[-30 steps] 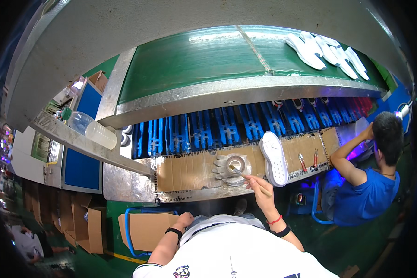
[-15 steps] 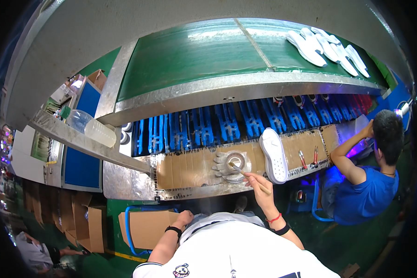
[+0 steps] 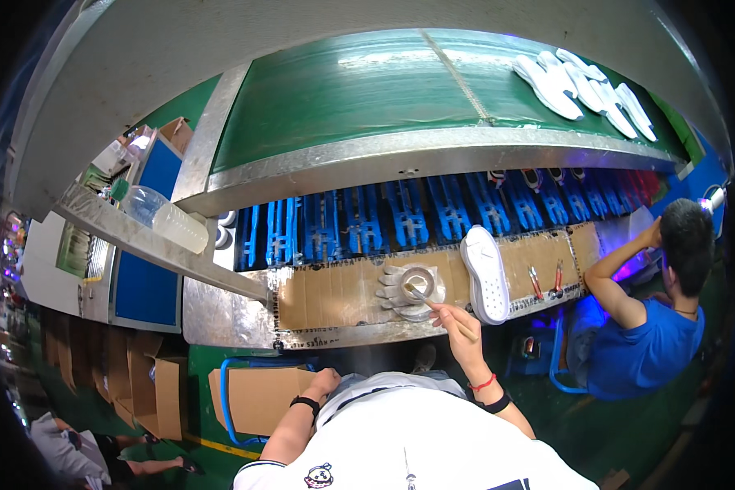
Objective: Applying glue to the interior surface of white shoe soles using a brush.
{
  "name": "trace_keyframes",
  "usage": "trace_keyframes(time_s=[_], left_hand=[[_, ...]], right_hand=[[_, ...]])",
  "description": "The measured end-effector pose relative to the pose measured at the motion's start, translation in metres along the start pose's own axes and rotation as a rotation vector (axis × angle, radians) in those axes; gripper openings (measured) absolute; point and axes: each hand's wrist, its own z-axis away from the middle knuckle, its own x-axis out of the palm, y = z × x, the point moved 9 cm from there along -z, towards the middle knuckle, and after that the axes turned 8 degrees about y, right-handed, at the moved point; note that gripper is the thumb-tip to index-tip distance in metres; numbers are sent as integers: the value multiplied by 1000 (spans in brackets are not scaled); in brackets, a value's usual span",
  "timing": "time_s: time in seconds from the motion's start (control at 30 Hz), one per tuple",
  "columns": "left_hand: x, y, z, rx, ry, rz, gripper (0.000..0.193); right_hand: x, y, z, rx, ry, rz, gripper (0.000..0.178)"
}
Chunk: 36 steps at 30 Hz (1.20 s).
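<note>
My right hand is closed around the wooden handle of a brush. The brush's tip dips into a small round bowl, which sits on a grey-white work glove. The glove lies on the cardboard-covered bench. Just right of the bowl, a white shoe sole lies lengthwise away from me, with a patch of small dark dots at its near end. Down by my lap, my left hand rests with its fingers curled in, and nothing shows in it.
Two red-handled tools lie right of the sole. Behind the bench runs a row of blue racks, below a green conveyor belt carrying several white soles. A plastic bottle stands at left. A person in blue sits at right.
The whole view has shifted slightly. My right hand keeps the brush in the bowl, and my left hand stays put. At the lower left, a distant person shows more of their legs.
</note>
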Motion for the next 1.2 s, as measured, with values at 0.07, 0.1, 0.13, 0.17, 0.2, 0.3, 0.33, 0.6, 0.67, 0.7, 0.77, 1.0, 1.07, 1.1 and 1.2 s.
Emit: trace_keyframes(time_s=[0.07,0.1,0.13,0.17,0.2,0.3,0.33,0.6,0.67,0.7,0.77,1.0,1.07,1.1,1.2], left_hand=[[-1,0,1,-8,-4,7,25],[-2,0,1,-11,2,7,25],[-3,0,2,-14,8,7,25],[-4,0,3,-16,11,7,25],[-4,1,4,-8,6,-1,25],[-5,1,4,-11,1,-1,25],[-6,0,3,-17,-1,7,25],[-14,-12,-1,7,24,104,22],[-16,-14,-3,23,50,91,22],[-17,-15,-4,24,63,95,22],[-17,-16,-6,22,79,103,21],[-12,-21,-7,-30,38,113,22],[-12,-21,-6,-44,23,120,22],[-11,-21,-4,-50,10,113,23],[-9,-23,-1,-73,10,109,26]], right_hand=[[1,0,-1,1,-5,0,26],[1,0,-1,2,-2,-3,26],[1,0,-1,3,1,-5,26],[2,0,-1,1,-1,-7,26],[2,1,-1,5,0,9,26],[3,1,-2,8,-2,24,26],[3,0,-2,8,-1,24,25],[5,5,-4,14,3,-10,25],[4,7,-4,23,16,-20,25],[5,6,-5,21,9,-22,25],[5,3,-5,27,6,-6,24],[8,1,-7,-1,-1,63,23],[8,2,-7,-9,5,86,23],[8,3,-7,-14,-2,85,23],[9,6,-8,-12,-11,78,22]])
